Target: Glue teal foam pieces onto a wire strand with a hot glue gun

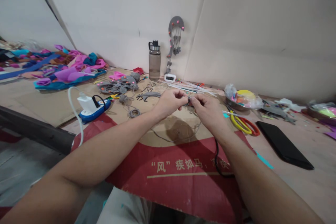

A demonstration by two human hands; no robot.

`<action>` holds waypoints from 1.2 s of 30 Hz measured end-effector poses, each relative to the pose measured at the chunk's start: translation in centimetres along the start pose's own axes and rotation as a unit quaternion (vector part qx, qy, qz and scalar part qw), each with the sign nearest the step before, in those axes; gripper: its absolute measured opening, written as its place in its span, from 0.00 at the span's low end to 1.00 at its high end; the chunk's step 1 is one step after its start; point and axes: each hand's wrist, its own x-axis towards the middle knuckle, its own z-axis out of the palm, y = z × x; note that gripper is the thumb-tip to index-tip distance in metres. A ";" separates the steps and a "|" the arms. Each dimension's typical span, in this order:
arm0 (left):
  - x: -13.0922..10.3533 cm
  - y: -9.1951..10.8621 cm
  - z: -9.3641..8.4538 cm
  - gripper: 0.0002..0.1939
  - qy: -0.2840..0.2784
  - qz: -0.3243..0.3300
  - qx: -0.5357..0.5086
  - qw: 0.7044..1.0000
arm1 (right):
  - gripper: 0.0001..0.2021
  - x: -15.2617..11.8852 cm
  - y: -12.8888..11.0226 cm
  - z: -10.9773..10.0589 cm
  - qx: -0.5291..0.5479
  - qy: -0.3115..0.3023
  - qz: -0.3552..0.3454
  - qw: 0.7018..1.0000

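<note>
Two bare forearms reach forward from the bottom of the view over a cardboard-covered surface (183, 168) printed red with pale characters. The left hand (169, 102) and the right hand (207, 110) meet in the middle, fingertips pressed together, both pinching a small grey piece (189, 100) between them, held just above the surface. The piece is mostly hidden by the fingers, so its shape cannot be told. A thin grey cord (181, 133) trails in a loop on the cardboard below the hands.

To the left lies a white and blue glue gun (92, 106) with a white cable. Behind it sits a pile of grey felt shapes (119, 85), and further left a heap of pink and blue fabric (70, 70). Against the back wall stands a water bottle (154, 60), and beside it a grey felt hanging (174, 42) with pink dots. To the right are yellow and red scissors (244, 124), a metal bowl (243, 100) of coloured bits, and a black phone (285, 145) lying flat.
</note>
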 end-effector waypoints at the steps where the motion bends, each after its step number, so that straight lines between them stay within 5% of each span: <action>1: 0.0 0.0 0.0 0.04 0.000 0.003 -0.001 1.000 | 0.12 0.0 0.0 0.0 -0.003 0.003 0.001 1.000; 23: 0.2 -0.1 -0.1 0.04 0.003 -0.016 -0.009 1.000 | 0.08 -0.3 0.4 0.2 0.012 0.054 -0.034 0.998; 36: 0.4 0.1 -0.2 0.05 -0.015 -0.081 -0.141 0.987 | 0.09 -0.5 0.8 0.2 0.052 0.094 -0.060 0.992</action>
